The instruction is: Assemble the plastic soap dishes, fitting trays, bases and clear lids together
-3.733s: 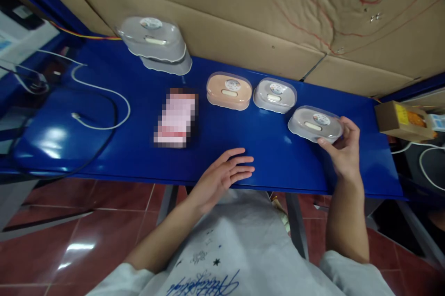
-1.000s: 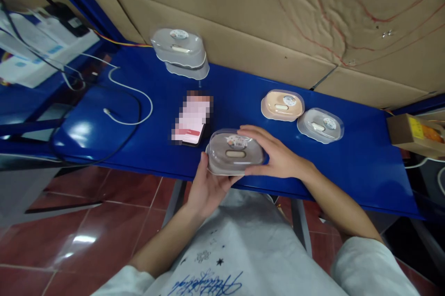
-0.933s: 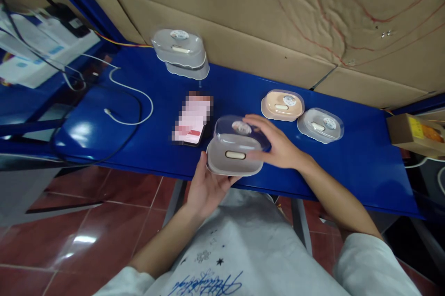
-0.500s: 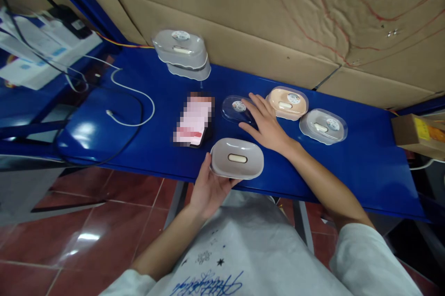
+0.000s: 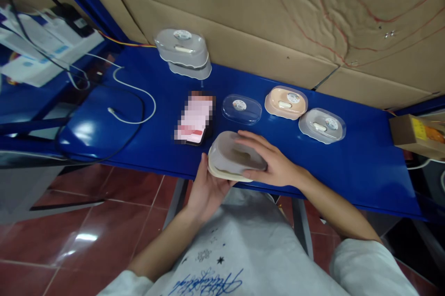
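Observation:
My left hand [image 5: 206,191] is closed on the left end and underside of a grey oval soap dish [image 5: 224,154], above the table's front edge. The dish has a rounded grey body with a pale cream rim along its lower side. My right hand [image 5: 273,159] grips the dish's right end, fingers over the top and thumb at the near side. Those fingers partly cover a dark oval slot in it. Just beyond, a clear oval lid [image 5: 241,112] with a round sticker lies on the blue table [image 5: 167,157].
A peach soap dish [image 5: 285,103] and a grey lidded one [image 5: 321,126] stand at back right. Stacked grey dishes [image 5: 189,59] are by the cardboard wall. A phone [image 5: 194,119], white cable [image 5: 153,99] and black cable [image 5: 130,138] lie left. A cardboard box [image 5: 417,133] sits far right.
My right hand has left the clear lid and come back to grip the grey soap dish. The dish's pale insert no longer faces up; its rounded grey body and a cream rim show instead.

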Motion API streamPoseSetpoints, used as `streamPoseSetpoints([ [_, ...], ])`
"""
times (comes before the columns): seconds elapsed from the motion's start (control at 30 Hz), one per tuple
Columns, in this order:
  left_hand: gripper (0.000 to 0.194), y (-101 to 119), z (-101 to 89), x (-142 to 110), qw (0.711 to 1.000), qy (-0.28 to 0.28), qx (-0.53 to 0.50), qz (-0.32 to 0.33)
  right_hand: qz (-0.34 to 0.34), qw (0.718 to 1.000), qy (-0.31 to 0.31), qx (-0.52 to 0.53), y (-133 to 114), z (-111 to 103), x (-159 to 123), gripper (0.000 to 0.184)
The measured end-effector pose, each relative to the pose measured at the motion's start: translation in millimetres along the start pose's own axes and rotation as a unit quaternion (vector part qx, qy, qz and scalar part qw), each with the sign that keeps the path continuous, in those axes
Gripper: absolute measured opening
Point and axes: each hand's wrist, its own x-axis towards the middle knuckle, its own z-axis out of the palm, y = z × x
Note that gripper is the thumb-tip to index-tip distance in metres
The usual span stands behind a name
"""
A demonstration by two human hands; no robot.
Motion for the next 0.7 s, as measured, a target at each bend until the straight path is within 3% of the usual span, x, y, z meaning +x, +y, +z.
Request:
streamPoseSetpoints([
  [0.2,0.056,0,-18.6,-14,0.995,0.075,0.059,0.025,0.038,0.992,0.014,-0.116,27,-7,8,0.069],
  [0.4,0.068,12,-39.1,-27,0.963,0.111,0.223,0.104,0.026,0.985,-0.015,-0.17,48,-6,25,0.071],
  [0.57,0.062,15,-43.0,-24,0.888,0.081,0.401,0.209,0.008,0.983,-0.032,-0.181,48,-8,36,0.07],
  [0.7,0.072,8,-44.9,-15,0.767,0.024,0.555,0.322,0.029,0.972,0.047,-0.226,52,-39,34,0.065],
])
